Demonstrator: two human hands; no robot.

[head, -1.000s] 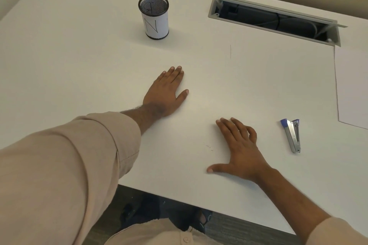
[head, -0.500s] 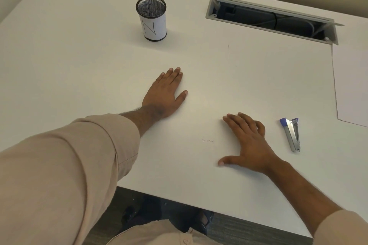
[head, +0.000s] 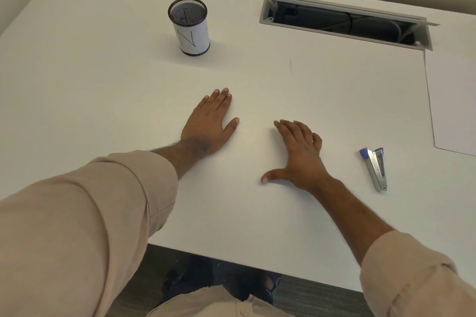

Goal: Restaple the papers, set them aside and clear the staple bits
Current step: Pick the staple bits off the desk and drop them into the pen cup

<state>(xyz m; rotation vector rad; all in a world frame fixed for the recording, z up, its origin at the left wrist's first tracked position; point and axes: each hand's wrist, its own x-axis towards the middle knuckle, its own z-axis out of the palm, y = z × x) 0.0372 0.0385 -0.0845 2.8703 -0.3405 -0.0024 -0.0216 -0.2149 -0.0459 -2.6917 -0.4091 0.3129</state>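
Note:
My left hand (head: 208, 123) lies flat, palm down, on the white desk (head: 108, 90), fingers together and holding nothing. To its right, my right hand (head: 298, 154) rests palm down with the fingers apart and the thumb stretched left. No staple bits show on the desk; the spot by my right thumb and under the palm is covered. A small silver stapler with a blue end (head: 374, 167) lies to the right of my right hand, apart from it. White papers (head: 453, 100) lie flat at the desk's right edge, partly cut off by the frame.
A black mesh cup with a white label marked N (head: 189, 26) stands at the back left. An open cable slot (head: 342, 20) runs along the back of the desk. The desk's front edge is close to my body, with dark floor and shoes below.
My right hand has slid left and away from me, over the spot where small staple bits lay; they no longer show. My left hand has stayed flat in place.

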